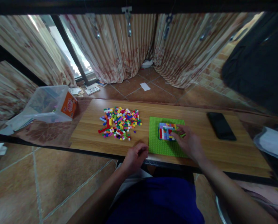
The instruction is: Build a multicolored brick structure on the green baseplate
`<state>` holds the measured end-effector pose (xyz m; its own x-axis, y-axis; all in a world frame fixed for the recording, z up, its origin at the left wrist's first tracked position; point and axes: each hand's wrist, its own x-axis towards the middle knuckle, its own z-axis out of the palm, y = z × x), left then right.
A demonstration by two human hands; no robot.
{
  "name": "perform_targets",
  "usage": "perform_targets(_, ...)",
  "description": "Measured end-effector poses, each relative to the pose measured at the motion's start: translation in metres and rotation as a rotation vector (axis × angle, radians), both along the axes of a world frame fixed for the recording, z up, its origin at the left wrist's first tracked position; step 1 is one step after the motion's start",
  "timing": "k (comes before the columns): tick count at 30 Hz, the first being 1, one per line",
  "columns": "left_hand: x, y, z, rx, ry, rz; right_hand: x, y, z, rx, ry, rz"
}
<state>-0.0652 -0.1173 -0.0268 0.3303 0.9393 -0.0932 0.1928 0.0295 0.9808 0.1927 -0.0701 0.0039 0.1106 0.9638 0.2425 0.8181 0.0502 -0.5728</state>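
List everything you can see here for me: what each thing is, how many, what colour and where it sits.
Loose toy bricks: many, mixed colours, heaped left of the baseplate
Brick build: one, multicoloured, on the baseplate
Studded baseplate: one, green, on the tabletop
Smartphone: one, black, tabletop's right side
Wood-grain tabletop: one, brown, before the person
Plastic box: one, clear with orange label, left of the tabletop
Curtains: several, striped beige and reddish, background
Paper sheet: one, white, on the floor beyond
Tiled floor: one, brown, below
Dark object: one, blackish, upper right; identity unclear
Shirt: one, blue, bottom centre
Left grip (hand): one, bare, tabletop's near edge
Right grip (hand): one, bare, build's right end
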Motion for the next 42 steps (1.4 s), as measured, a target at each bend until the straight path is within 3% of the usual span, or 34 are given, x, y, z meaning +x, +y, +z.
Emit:
perform_targets(7,-0.001,0.000,-0.001,0.008,0.031,-0.006,-0.003,-0.002,-0.017,-0.055,0.103,-0.105)
perform_targets(21,0.002,-0.002,0.003,0.000,0.000,0.037,-0.002,0.000,-0.020,-0.149,0.277,-0.139)
perform_targets(27,-0.019,-0.010,0.006,0.009,0.013,0.130,-0.012,-0.012,-0.009,0.008,0.337,-0.226)
perform_targets(30,-0.037,-0.011,0.009,0.000,0.003,0.237,-0.031,-0.024,0.001,0.076,0.304,-0.148)
perform_targets(36,-0.059,-0.005,0.009,-0.041,-0.023,0.451,-0.093,-0.034,-0.002,0.040,0.185,0.251)
perform_targets(42,-0.060,0.000,0.006,-0.086,-0.093,0.476,-0.151,-0.016,-0.016,-0.002,0.007,0.362)
